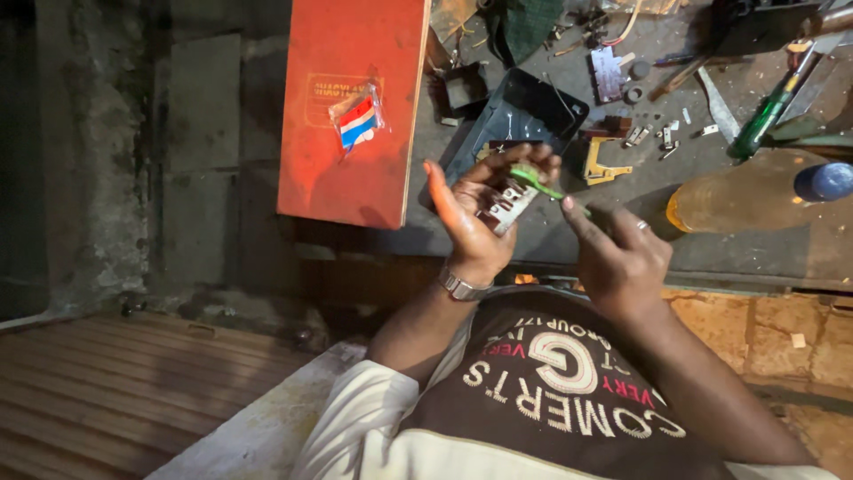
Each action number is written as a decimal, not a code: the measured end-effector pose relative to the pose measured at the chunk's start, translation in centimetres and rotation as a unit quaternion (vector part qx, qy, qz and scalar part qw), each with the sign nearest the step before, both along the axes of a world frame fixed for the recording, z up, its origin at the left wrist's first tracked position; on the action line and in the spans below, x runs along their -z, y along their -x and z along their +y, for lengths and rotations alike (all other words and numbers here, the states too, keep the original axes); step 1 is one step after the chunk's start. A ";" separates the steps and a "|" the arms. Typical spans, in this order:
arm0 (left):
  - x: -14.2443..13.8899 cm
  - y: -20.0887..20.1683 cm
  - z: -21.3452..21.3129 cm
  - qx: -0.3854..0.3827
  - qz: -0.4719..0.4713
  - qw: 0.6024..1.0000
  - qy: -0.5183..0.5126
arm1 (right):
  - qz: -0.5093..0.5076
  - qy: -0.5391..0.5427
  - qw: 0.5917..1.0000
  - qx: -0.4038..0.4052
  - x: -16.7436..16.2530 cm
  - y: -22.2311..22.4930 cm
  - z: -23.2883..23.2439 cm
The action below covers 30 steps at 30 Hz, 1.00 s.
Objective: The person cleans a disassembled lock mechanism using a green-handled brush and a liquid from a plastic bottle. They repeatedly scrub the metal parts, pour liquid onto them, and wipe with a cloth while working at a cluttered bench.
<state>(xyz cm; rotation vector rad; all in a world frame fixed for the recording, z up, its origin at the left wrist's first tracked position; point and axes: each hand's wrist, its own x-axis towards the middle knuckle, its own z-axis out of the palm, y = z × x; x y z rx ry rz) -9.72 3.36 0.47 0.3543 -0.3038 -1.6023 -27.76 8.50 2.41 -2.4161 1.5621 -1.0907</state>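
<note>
Holding a small grey and white part [508, 203] in your left hand [475, 218], you keep it near the middle of the frame, just above your chest. The fingers of this hand curl around the part from behind and the thumb stands up on the left side of it. Your right hand [617, 253] is just beside, a little lower and to the right. It pinches a thin green tool [538, 183] between the thumb and the first finger, and the green tip lies on top of the part. There is a ring on one finger of the right hand and a metal watch [460, 285] on the left wrist.

Behind your hands is a dark worktop [755, 249]. On it, in the upper left part of the frame, lies a red flat box [355, 53] with a small plastic packet [358, 117] in red, white and blue on top. A black tray [524, 111] is just behind the left hand. In the upper right you see a green-handled screwdriver [766, 114], small metal pieces [653, 135] and a yellow bottle with a blue cap [755, 194] lying on its side.
</note>
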 end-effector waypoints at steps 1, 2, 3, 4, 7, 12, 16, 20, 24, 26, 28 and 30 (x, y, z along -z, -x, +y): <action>0.0 -0.1 0.0 -0.012 0.004 1.000 0.007 | 0.003 0.007 1.000 0.004 0.2 -0.1 0.1; -0.1 -0.2 0.0 -0.014 0.001 1.000 0.004 | 0.007 0.014 1.000 0.006 0.3 -0.1 0.1; -0.1 -0.3 0.1 -0.018 -0.001 1.000 -0.001 | 0.001 0.015 1.000 0.002 0.4 -0.2 0.1; -0.1 -0.4 0.1 -0.024 -0.003 1.000 -0.007 | -0.005 0.015 1.000 -0.003 0.5 -0.2 0.0; -0.2 -0.4 0.3 -0.003 -0.022 1.000 0.005 | -0.010 0.013 1.000 -0.018 0.5 -0.5 -0.3; -0.4 -1.5 0.1 -0.017 -0.018 0.999 0.024 | -0.059 -0.035 0.997 -0.038 -0.2 -0.3 -0.4; -0.2 -2.1 0.4 0.004 -0.027 0.999 0.026 | -0.173 -0.103 0.976 -0.084 -1.3 0.3 -0.6; 0.2 -2.0 0.9 0.016 -0.028 0.999 0.024 | -0.161 -0.107 0.975 -0.111 -2.3 0.6 -1.3; 0.6 -2.1 1.0 0.031 -0.088 0.995 0.030 | -0.127 -0.134 0.977 -0.109 -2.7 0.5 -1.7; 0.7 -2.2 0.9 0.029 -0.131 0.990 0.031 | -0.113 -0.123 0.980 -0.110 -2.8 0.3 -1.5; 0.7 -2.4 0.7 0.012 -0.156 0.987 0.027 | -0.125 -0.134 0.977 -0.107 -2.7 0.1 -1.2; 0.5 -2.7 0.4 -0.019 -0.131 0.990 0.042 | -0.120 -0.139 0.977 -0.106 -2.7 -0.1 -0.9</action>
